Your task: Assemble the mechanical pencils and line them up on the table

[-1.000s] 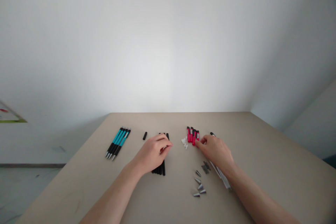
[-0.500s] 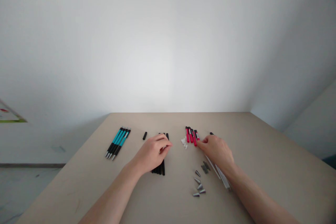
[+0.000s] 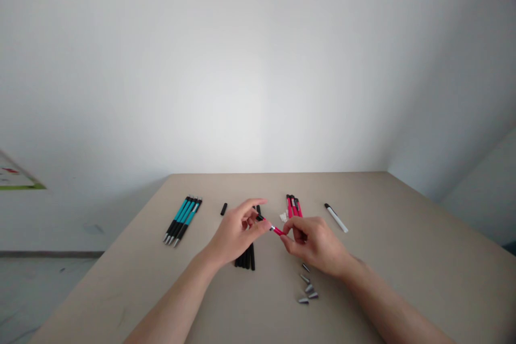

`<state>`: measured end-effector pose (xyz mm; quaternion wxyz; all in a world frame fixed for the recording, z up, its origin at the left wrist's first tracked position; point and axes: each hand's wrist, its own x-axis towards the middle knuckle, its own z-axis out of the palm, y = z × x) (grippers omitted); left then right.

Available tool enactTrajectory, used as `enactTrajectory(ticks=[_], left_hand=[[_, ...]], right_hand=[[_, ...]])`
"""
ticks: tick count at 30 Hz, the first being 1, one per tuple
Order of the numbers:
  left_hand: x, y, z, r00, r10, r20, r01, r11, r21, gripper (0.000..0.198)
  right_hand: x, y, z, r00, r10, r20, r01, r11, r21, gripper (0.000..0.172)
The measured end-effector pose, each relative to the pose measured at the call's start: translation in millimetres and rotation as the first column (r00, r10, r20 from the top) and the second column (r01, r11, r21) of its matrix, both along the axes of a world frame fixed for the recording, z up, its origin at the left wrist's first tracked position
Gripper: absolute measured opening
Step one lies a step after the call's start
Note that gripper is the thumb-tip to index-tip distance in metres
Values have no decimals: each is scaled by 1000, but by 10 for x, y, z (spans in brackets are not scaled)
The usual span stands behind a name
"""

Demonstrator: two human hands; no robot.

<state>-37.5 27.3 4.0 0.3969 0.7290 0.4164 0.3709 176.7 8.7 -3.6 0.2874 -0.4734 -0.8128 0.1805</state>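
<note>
Between my hands is a pink pen barrel (image 3: 278, 230) with a black end, tilted above the table. My right hand (image 3: 312, 239) pinches its pink end between thumb and fingers. The black end sits in my left hand (image 3: 236, 227), against the thumb and curled fingers, with the index finger stretched out above. Under my left hand lie several black tubes (image 3: 245, 259), partly covered. Just beyond my right hand are three more pink barrels (image 3: 293, 205) and some small white pieces (image 3: 283, 217). Several silver cone tips (image 3: 309, 288) lie on the near side of it.
Several teal and black pens (image 3: 183, 220) lie side by side at the left of the table (image 3: 133, 279). A short black tube (image 3: 223, 209) is near them. To the right rests a white stick with a black end (image 3: 336, 217). A wall (image 3: 258, 91) rises behind.
My right hand has picked up one pink barrel from the row and moved left with it to my left hand. My left hand has opened somewhat and now holds the black end.
</note>
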Motion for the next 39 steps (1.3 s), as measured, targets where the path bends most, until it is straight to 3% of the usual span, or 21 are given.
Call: enactTrajectory(ticks=[3,8,11,16,18,23,27,39], left_hand=[[10,-11,23,998,-56,-35,55,998,-25,28],[17,6,32,998,-58,-4,57,997,-46,26],[19,-7,36,992,-50,-116,57,997,52,25],[68,-80,46,927,-121,-356,213,949,232,25],[80,-87,33,915,-87,-394,210,937,280,22],[46,-38,-29,938,93,-335,32,936,350,18],[23,-17,-45,959,76,-271,37,921,388,20],[27,-27,-35,984,22,-175,63,884,463,21]], right_hand=[[2,-11,-6,999,33,2,-33,999,-13,14],[12,-12,20,999,9,-47,-8,1000,24,21],[9,-15,46,999,4,-47,-2,1000,30,28],[-8,-23,57,997,25,-68,-26,1000,-4,26],[0,-11,47,995,-7,-98,7,1000,-3,28],[114,82,16,961,-272,-38,273,962,3,22],[189,145,12,896,-415,157,430,900,-76,15],[71,125,-57,944,-235,230,278,944,-176,24]])
